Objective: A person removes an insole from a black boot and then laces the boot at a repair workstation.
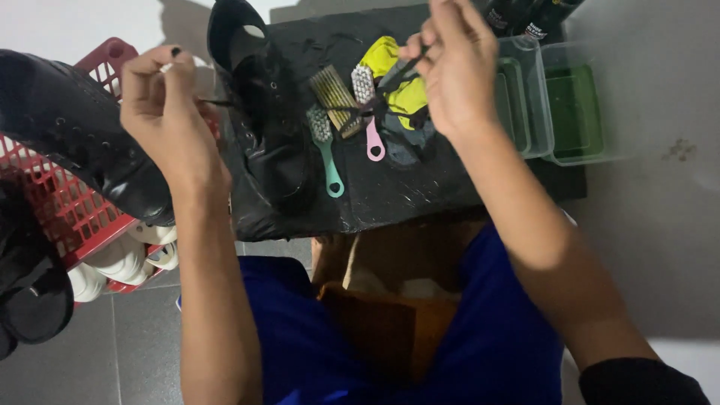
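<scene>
**A:** What are the hands on?

**B:** A thin black shoelace is stretched between them. The left hand is closed, thumb and fingers pinched on one end, whose small white-and-black tip pokes out above the knuckles. The right hand, further right and a little farther away, is pinched shut on the other end.

**A:** And the shoe?

**B:** A black leather lace-up boot lies on a black mat covering the low work surface, between the two hands and nearer the left one. The lace runs from the left hand across the boot's eyelet row and over the brushes towards the right hand.

**A:** Which brushes?

**B:** Three small ones lie side by side on the mat, just right of the boot: a teal-handled brush, a tan wooden brush and a pink-handled brush. A yellow cloth lies beyond them, under the right hand.

**A:** What stage is this, would you say?

**B:** I'd judge the lace is being drawn through the eyelets; I can't tell whether in or out. The next pull calls for both pinches to hold firm and the lace to stay clear of the bristles.

**A:** Anything else about?

**B:** A red plastic basket at the left holds another black boot, and clear plastic tubs stand at the far right.
</scene>
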